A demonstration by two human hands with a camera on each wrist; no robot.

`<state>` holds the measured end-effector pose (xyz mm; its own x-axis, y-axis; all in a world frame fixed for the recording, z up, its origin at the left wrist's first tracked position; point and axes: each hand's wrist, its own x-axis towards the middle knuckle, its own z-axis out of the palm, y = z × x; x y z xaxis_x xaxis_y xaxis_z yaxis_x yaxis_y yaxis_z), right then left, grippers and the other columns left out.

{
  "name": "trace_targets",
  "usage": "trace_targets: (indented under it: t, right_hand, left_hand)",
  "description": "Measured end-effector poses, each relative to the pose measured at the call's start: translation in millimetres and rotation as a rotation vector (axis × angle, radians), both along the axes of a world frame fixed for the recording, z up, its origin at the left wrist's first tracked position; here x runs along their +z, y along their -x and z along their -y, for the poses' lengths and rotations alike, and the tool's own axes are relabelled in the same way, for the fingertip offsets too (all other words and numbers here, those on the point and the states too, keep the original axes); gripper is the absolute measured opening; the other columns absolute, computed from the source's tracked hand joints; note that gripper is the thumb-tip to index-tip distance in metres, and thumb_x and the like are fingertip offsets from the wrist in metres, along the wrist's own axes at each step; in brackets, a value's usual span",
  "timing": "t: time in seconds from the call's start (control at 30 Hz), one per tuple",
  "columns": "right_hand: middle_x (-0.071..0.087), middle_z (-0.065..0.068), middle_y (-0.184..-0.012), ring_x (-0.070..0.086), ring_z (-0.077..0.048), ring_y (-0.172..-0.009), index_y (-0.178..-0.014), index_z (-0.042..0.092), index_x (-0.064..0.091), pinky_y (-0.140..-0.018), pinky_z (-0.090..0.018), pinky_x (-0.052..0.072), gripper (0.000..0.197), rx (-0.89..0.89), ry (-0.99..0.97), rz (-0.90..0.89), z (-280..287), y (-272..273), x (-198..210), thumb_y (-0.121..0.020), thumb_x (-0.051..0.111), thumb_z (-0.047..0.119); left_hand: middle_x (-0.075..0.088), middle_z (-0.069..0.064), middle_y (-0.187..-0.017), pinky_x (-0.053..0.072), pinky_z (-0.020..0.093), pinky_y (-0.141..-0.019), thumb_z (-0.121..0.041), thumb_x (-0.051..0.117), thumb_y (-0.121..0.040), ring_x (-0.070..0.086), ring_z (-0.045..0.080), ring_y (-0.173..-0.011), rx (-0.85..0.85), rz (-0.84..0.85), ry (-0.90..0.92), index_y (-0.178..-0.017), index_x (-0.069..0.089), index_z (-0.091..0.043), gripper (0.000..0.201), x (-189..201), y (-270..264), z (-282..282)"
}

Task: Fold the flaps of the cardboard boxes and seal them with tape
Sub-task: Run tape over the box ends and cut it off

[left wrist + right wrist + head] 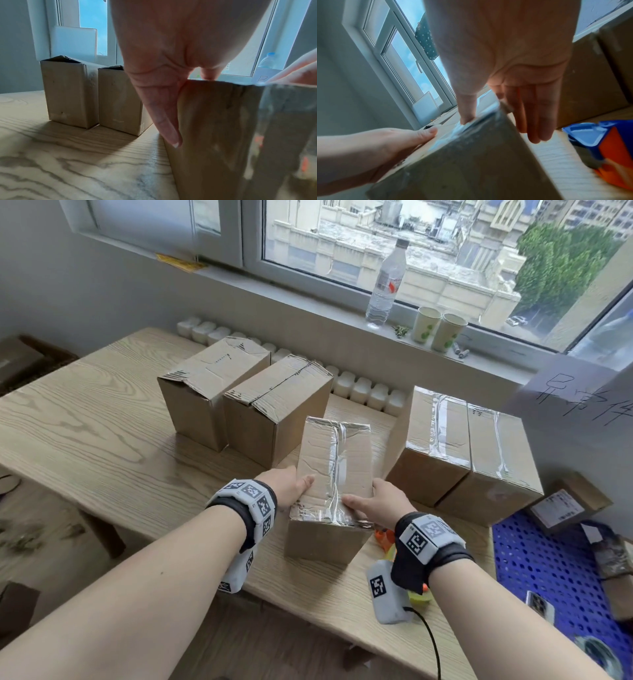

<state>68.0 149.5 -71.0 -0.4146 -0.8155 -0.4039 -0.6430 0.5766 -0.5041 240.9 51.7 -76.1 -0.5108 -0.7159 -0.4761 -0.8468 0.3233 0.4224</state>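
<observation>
A cardboard box (337,460) with clear tape along its top seam stands upright near the table's front edge. My left hand (293,486) lies against its left side, thumb on the top and fingers straight down the side (164,108). On the other side, my right hand (376,501) has its thumb on the taped top edge and its straight fingers (532,115) along the right face of the box (471,162). Two boxes without fresh tape (209,385) (277,405) stand behind at the left. A blue and orange tape dispenser (607,148) lies right of the held box.
Two taped boxes (435,440) (496,460) stand side by side at the right of the wooden table (102,440). A bottle (387,278) and paper cups (426,325) are on the windowsill. A blue perforated surface (548,559) with a phone (539,606) lies at the right.
</observation>
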Motion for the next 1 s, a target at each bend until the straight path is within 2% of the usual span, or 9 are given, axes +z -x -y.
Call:
trace_targets:
  t: [0.07,0.13,0.23,0.33,0.57,0.7,0.77,0.87,1.0]
  right_hand:
    - [0.066,0.000,-0.111,0.061,-0.020,-0.102,-0.115,0.018,0.059,-0.086,-0.033,0.051,0.060,-0.051,-0.006,-0.054,7,-4,-2,-0.072,0.071,0.058]
    - [0.066,-0.001,-0.109,0.062,-0.023,-0.102,-0.115,0.017,0.058,-0.084,-0.032,0.051,0.071,-0.076,-0.048,-0.125,14,-7,-2,-0.067,0.069,0.067]
    - [0.065,-0.007,-0.112,0.061,-0.028,-0.103,-0.115,0.014,0.059,-0.083,-0.033,0.049,0.071,-0.118,-0.113,-0.233,25,-8,0,-0.075,0.055,0.073]
    - [0.064,-0.012,-0.114,0.060,-0.031,-0.103,-0.115,0.008,0.059,-0.080,-0.033,0.046,0.071,-0.166,-0.186,-0.271,36,-6,2,-0.084,0.042,0.070]
    - [0.065,-0.013,-0.113,0.059,-0.031,-0.105,-0.110,0.006,0.062,-0.079,-0.031,0.042,0.053,-0.171,-0.092,-0.265,54,4,36,-0.093,0.043,0.053]
    - [0.059,-0.012,-0.126,0.055,-0.031,-0.114,-0.127,0.007,0.050,-0.094,-0.035,0.045,0.049,-0.252,0.070,-0.204,66,17,69,-0.092,0.053,0.043]
    - [0.058,-0.009,-0.129,0.055,-0.028,-0.116,-0.137,0.012,0.042,-0.093,-0.031,0.042,0.052,-0.272,0.150,-0.171,70,23,83,-0.091,0.058,0.032]
    - [0.061,-0.008,-0.123,0.056,-0.025,-0.111,-0.137,0.016,0.042,-0.086,-0.025,0.040,0.054,-0.285,0.218,-0.132,81,34,94,-0.087,0.063,0.018]
    - [0.057,-0.008,-0.129,0.054,-0.025,-0.116,-0.141,0.015,0.041,-0.100,-0.035,0.043,0.066,-0.288,0.192,-0.088,102,54,86,-0.081,0.067,0.008]
  left_hand:
    - [0.061,0.014,-0.119,0.049,0.027,-0.072,-0.059,0.026,-0.095,0.065,0.029,-0.094,0.000,-0.025,-0.063,-0.133,0.042,-0.010,0.064,-7,3,6]
    - [0.065,0.013,-0.111,0.053,0.028,-0.068,-0.064,0.029,-0.092,0.068,0.027,-0.087,-0.003,-0.039,-0.108,-0.131,0.045,-0.010,0.069,-12,4,11]
    - [0.069,0.011,-0.102,0.054,0.026,-0.066,-0.068,0.029,-0.090,0.070,0.027,-0.084,-0.028,-0.055,-0.180,-0.127,0.050,-0.012,0.070,-15,4,19]
    - [0.068,0.012,-0.105,0.055,0.027,-0.064,-0.068,0.029,-0.090,0.069,0.030,-0.087,-0.054,-0.053,-0.228,-0.127,0.050,-0.012,0.070,-11,4,26]
    - [0.064,0.015,-0.113,0.056,0.040,-0.082,-0.068,0.034,-0.089,0.066,0.031,-0.095,-0.045,-0.163,-0.128,-0.127,0.046,-0.007,0.073,10,16,54]
    - [0.056,0.012,-0.128,0.048,0.041,-0.094,-0.059,0.043,-0.091,0.058,0.030,-0.111,-0.023,-0.286,0.028,-0.137,0.038,-0.013,0.066,37,39,73]
    - [0.054,0.009,-0.134,0.043,0.042,-0.100,-0.053,0.047,-0.091,0.054,0.028,-0.117,-0.014,-0.328,0.051,-0.139,0.036,-0.015,0.062,46,51,85]
    - [0.053,0.007,-0.134,0.041,0.042,-0.101,-0.049,0.049,-0.091,0.052,0.028,-0.119,0.006,-0.341,0.049,-0.137,0.038,-0.015,0.059,51,68,103]
    - [0.053,0.009,-0.134,0.039,0.039,-0.102,-0.039,0.051,-0.092,0.050,0.028,-0.122,0.031,-0.336,0.049,-0.134,0.040,-0.012,0.051,50,88,120]
